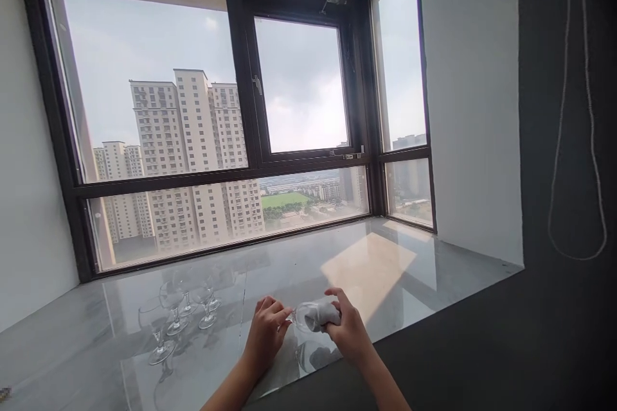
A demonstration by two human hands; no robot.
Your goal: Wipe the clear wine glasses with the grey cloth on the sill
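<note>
A clear stemmed glass lies sideways above the grey sill, its mouth to the right. My left hand pinches it at the stem and foot end, fingers closed. On the other side my right hand is closed on a pale grey cloth, which is bunched at the mouth of the glass and partly inside it. The fingertips under the cloth are hidden.
Several stemmed glasses stand upright on the left part of the glossy windowsill. Behind is a dark-framed window. The sill's front edge runs just below my hands. A looped cord hangs at the right.
</note>
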